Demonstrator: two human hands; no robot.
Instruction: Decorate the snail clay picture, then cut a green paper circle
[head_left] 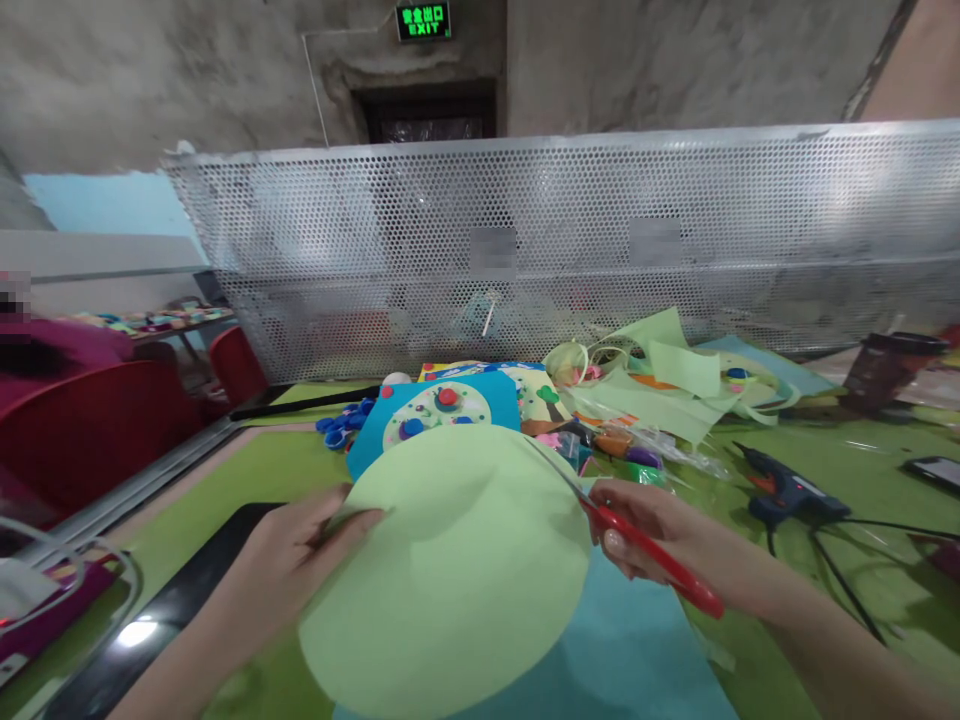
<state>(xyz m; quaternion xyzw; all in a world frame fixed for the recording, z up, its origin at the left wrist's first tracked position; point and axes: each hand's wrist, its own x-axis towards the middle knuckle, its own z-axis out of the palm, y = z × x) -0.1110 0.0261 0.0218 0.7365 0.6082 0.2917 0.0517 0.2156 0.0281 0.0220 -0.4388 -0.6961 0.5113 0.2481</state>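
Note:
A large pale green paper oval [457, 570] is held up in front of me, tilted over the table. My left hand [307, 545] pinches its left edge, thumb on the face of the paper. In my right hand [645, 530] is a pair of scissors [660, 565] with red handles. The blades lie along the oval's upper right edge; part of them is hidden, so I cannot tell how far apart they are. Below the oval lies a light blue sheet [637, 650]. Just behind it sits a blue card [502, 400] decorated with a white oval and buttons.
A hot glue gun [791, 490] with a cable lies at the right, near a phone [934, 470] and a dark cup [889, 370]. Green paper scraps [660, 395] pile up at the back. A black tablet-like slab [172, 590] is at left. A perforated metal panel [585, 250] stands behind.

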